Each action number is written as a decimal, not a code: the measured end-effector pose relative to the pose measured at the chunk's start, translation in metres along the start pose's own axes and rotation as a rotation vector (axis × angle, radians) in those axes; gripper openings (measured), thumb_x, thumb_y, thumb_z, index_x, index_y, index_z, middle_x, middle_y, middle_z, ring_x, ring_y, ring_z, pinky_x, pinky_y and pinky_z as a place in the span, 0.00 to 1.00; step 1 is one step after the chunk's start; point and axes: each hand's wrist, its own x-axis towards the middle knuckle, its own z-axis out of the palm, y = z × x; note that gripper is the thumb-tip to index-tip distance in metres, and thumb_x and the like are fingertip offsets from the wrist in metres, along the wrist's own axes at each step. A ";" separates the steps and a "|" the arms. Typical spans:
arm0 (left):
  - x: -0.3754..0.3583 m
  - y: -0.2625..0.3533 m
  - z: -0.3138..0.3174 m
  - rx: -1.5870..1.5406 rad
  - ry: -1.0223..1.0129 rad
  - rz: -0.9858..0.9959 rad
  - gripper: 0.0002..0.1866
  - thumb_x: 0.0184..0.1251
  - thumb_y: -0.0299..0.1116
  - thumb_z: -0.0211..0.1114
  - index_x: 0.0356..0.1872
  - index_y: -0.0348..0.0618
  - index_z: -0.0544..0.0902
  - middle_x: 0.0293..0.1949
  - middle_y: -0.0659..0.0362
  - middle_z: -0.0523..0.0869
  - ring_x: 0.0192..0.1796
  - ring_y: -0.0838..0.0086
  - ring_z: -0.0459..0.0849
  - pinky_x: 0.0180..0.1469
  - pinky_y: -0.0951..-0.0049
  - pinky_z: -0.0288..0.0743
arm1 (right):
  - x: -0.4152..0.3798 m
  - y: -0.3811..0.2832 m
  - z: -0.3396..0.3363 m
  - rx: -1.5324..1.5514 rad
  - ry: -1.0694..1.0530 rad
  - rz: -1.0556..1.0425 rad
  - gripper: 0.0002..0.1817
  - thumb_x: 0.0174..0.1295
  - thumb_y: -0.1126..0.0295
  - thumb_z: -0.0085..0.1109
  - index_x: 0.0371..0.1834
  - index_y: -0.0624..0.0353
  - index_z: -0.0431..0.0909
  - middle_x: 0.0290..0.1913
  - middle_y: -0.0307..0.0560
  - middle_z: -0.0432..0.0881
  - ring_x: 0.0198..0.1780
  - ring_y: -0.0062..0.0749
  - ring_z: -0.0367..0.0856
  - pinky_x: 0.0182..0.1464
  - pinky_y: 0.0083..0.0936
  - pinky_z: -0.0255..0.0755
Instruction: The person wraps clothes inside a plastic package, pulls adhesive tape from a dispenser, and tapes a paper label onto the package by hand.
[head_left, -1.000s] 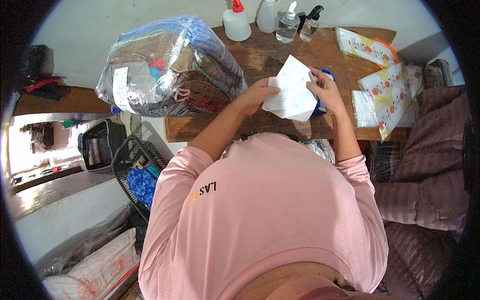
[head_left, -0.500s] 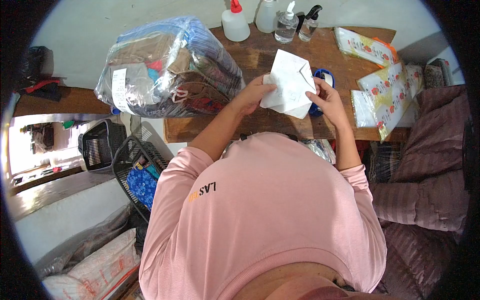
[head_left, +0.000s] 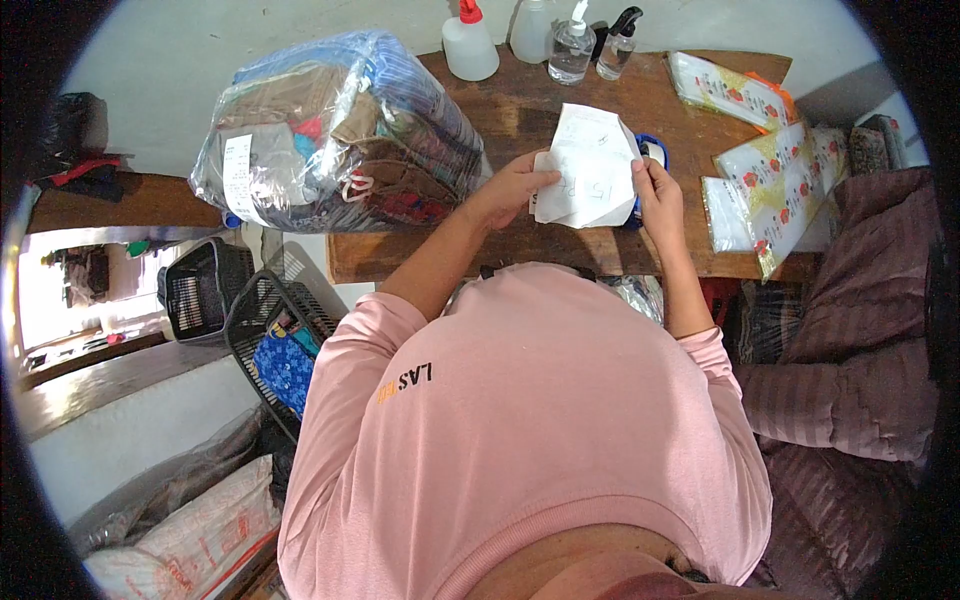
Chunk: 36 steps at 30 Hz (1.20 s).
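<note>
A white paper slip (head_left: 590, 170) with handwriting on it is held up over the wooden table (head_left: 400, 255). My left hand (head_left: 512, 188) pinches its left edge, thumb on top. On the opposite edge, my right hand (head_left: 655, 195) grips the paper between thumb and fingers. Partly hidden behind the paper and my right hand is a blue ring-shaped item, perhaps a tape dispenser (head_left: 653, 150). Left of my left hand stands a clear plastic bundle of folded clothes (head_left: 340, 140), with a white printed label (head_left: 240, 180) on its front.
Along the wall stand a red-capped bottle (head_left: 470, 45), a pump bottle (head_left: 571, 52) and a black-topped spray bottle (head_left: 617, 50). Flower-printed plastic bags (head_left: 780, 195) lie at the right. Black baskets (head_left: 205, 290) are at the left, and a dark striped quilt (head_left: 850, 340) at the right.
The paper has been unfolded flatter and turned, so its handwriting shows more plainly. My right hand has shifted slightly along its right edge.
</note>
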 end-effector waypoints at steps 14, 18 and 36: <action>0.004 -0.005 -0.005 -0.246 0.085 0.004 0.16 0.65 0.33 0.53 0.52 0.39 0.70 0.46 0.57 0.78 0.47 0.72 0.78 0.49 0.69 0.73 | -0.017 -0.036 -0.018 -0.110 -0.251 -0.298 0.13 0.51 0.84 0.45 0.33 0.63 0.80 0.41 0.50 0.77 0.45 0.37 0.76 0.49 0.24 0.67; -0.002 0.010 0.002 -0.418 0.089 -0.111 0.17 0.64 0.35 0.56 0.51 0.38 0.71 0.46 0.57 0.78 0.47 0.73 0.78 0.49 0.70 0.73 | -0.024 -0.038 -0.015 -0.251 -0.200 -0.371 0.12 0.51 0.83 0.45 0.35 0.63 0.79 0.41 0.52 0.76 0.46 0.40 0.75 0.50 0.28 0.67; -0.010 0.001 0.014 -0.078 0.169 0.022 0.20 0.61 0.44 0.60 0.42 0.34 0.76 0.36 0.57 0.81 0.37 0.75 0.80 0.40 0.74 0.74 | -0.021 -0.031 0.000 0.158 -0.299 0.055 0.10 0.56 0.66 0.60 0.32 0.63 0.76 0.28 0.38 0.79 0.32 0.17 0.73 0.36 0.17 0.66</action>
